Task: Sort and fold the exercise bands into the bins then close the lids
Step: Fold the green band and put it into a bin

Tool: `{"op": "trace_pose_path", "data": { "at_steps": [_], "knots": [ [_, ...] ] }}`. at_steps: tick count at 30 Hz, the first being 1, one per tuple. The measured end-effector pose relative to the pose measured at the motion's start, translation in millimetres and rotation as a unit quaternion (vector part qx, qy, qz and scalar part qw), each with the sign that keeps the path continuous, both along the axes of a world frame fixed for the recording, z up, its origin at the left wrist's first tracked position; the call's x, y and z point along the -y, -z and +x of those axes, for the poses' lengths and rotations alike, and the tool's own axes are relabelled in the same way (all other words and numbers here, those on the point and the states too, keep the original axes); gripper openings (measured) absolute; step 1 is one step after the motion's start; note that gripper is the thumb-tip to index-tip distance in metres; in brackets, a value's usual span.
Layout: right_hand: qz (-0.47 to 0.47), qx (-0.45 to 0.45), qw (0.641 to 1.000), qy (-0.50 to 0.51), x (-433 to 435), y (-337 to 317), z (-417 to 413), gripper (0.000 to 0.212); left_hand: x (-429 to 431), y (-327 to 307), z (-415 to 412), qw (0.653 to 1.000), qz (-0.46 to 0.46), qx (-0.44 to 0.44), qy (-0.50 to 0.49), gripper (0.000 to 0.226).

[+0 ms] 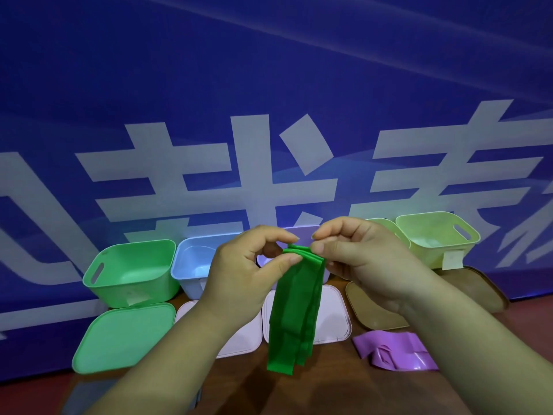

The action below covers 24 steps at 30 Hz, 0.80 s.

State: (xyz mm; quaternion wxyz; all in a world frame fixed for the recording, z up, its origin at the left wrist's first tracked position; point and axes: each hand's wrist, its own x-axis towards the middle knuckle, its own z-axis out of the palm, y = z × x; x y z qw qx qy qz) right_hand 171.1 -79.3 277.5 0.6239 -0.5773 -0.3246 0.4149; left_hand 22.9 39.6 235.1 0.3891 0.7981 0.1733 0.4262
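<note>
Fingertips (291,259) of the left hand (239,274) and the right hand (368,259) pinch the folded top of the green band (294,310). Each grip is narrow, thumb against forefinger, and the two hands nearly meet.

The band hangs in several layers over the middle of the table (344,384), in front of a white lid (332,316). Its tails end unevenly. We cannot tell whether they brush the table.

Step in hand, as we judge it: folding, before the drop into the bin.

- We should square the layers at the pinched edge first, then bring the tails up so the packet is shorter than the bin's mouth.
- The thin layers will likely slide on each other, so we keep both pinches firm until the packet is inside.

Matching target: the green bin (134,286), open, at the left end of the row along the table's back edge. The green lid (125,336) lies flat just in front of it.

The purple band (395,353) lies loose toward the table's right side, well apart. We leave it for later.
</note>
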Motion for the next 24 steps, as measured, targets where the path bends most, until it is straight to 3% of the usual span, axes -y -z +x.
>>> {"op": "trace_pose_path", "data": {
  "at_steps": [8, 13, 17, 21, 24],
  "knots": [
    [0.024, 0.014, 0.999, -0.026, 9, 5, -1, 0.018, 7, 0, -2, 1.000, -0.007, 0.004, 0.018, 0.023],
    [0.040, 0.175, 0.984, -0.017, 15, 10, -2, 0.023, 8, 7, -5, 1.000, -0.016, -0.018, -0.004, 0.025],
    [0.035, 0.203, 0.978, -0.004, 14, 24, -4, 0.018, 11, 11, -10, 0.998, -0.040, -0.046, -0.001, 0.033],
    [-0.013, 0.190, 0.981, 0.034, 15, 51, 0, 0.014, 4, 32, -17, 0.997, -0.050, -0.064, 0.019, 0.030],
    [-0.102, 0.184, 0.976, 0.052, 23, 96, 6, 0.011, 0, 57, -25, 0.993, -0.059, -0.104, 0.020, 0.031]
  ]
}}
